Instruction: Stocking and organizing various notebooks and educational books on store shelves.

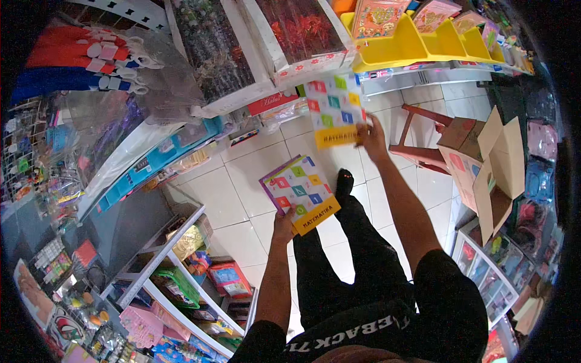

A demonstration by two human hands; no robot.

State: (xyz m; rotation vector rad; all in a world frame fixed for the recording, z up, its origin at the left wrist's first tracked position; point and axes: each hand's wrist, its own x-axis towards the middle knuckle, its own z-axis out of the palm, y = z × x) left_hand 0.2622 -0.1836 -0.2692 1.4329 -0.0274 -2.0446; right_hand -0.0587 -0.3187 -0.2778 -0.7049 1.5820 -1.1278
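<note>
My left hand (pixel 285 224) grips the lower left edge of a small stack of thin books (pixel 303 193). On top is a mathematics book with a white cover of coloured squares and a yellow band; a purple edge shows beneath it. Farther forward, my right hand (pixel 373 138) holds a single mathematics book (pixel 335 111) by its lower right corner. That one has the same pattern and looks blurred. The two hands are apart, both above the tiled floor.
Yellow bins (pixel 390 50) with pink packs stand ahead to the right. An open cardboard box (pixel 463 159) rests by a reddish-brown stool (pixel 404 131) on my right. Left of me is a white shelf unit (pixel 181 277) with colourful goods. White floor tiles (pixel 236 186) lie around my feet.
</note>
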